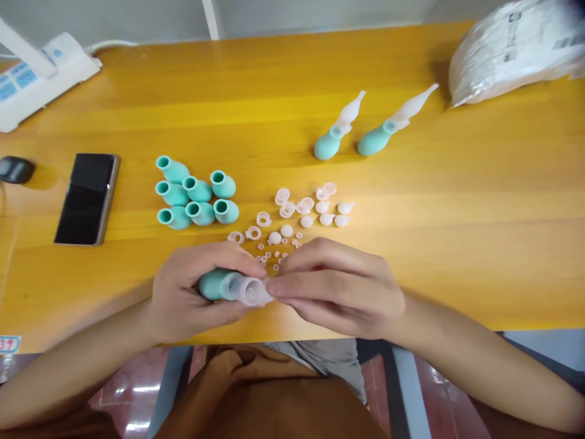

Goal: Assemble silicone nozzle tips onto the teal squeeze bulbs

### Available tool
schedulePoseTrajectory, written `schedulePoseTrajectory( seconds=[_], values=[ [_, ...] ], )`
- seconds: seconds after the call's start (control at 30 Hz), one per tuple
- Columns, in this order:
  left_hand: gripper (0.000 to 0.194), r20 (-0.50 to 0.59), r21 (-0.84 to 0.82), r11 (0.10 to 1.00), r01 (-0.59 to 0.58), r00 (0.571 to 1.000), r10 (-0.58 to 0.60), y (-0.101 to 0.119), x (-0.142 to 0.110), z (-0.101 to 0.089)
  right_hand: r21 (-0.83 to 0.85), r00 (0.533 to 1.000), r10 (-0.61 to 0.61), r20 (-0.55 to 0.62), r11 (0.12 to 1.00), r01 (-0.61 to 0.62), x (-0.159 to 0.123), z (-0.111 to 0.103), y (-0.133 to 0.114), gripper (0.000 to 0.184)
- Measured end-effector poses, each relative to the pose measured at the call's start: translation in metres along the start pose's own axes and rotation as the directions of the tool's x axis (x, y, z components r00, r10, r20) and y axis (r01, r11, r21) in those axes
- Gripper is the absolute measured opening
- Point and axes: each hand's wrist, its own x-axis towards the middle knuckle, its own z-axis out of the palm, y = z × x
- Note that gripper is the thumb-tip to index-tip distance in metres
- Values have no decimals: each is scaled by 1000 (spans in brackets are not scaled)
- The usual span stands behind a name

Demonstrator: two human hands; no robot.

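Observation:
My left hand (176, 296) is wrapped around a teal rubber squeeze bulb (214, 284), its neck pointing right. A clear plastic fitting (251, 292) sits at the bulb's mouth, its round opening facing up. My right hand (340, 286) pinches the fitting's right end between thumb and fingers; the fingertips hide part of it. Just beyond my hands lie several small clear rings (261, 246), larger ring-shaped caps (264, 219) and white ball-shaped pieces (287, 231). Farther left stand several teal bulbs (201, 213) with open mouths.
Two bulbs with white tips attached, one left (327, 146) and one right (373, 141), lie toward the back. A white plastic bag (516, 52) rests at the back right. At left are a phone (85, 198), a black case (16, 169) and a power strip (64, 61).

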Motion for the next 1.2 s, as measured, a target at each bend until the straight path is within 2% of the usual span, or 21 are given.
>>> schedulePoseTrajectory(
  seconds=[0.13, 0.27, 0.47, 0.63, 0.8, 0.9, 1.07, 1.2],
  values=[
    [25, -13, -33, 998, 62, 998, -62, 2, -2, 3, -77, 998, 0, 57, 997, 4, -2, -7, -5, 22],
    [24, -5, -38, 995, 88, 996, -88, 4, -1, 3, -87, 993, 25, 117, 996, -15, -1, -12, -8, 26],
    [22, 18, -7, 996, 94, 995, -94, 5, 1, 3, -75, 999, 16, 49, 997, -12, 0, -6, -5, 32],
    [17, 47, 7, 992, 125, 991, -125, 6, 3, 4, -12, 997, 69, 28, 998, -69, 2, -1, -4, 20],
    [12, 73, 81, 987, 137, 987, -143, 5, 3, 5, 50, 980, 172, 105, 983, -178, 2, -3, -5, 14],
    [11, 76, 114, 984, 137, 986, -146, 4, 3, 5, -13, 984, 151, 99, 989, -150, 1, -3, -4, 17],
    [10, 75, 138, 984, 113, 989, -124, 5, 8, 7, -214, 994, 73, 84, 975, -54, -1, 1, -2, 21],
    [10, 55, 105, 985, 136, 988, -142, 8, 8, 11, -252, 998, 57, 42, 967, -44, -4, 5, -1, 21]
  ],
)
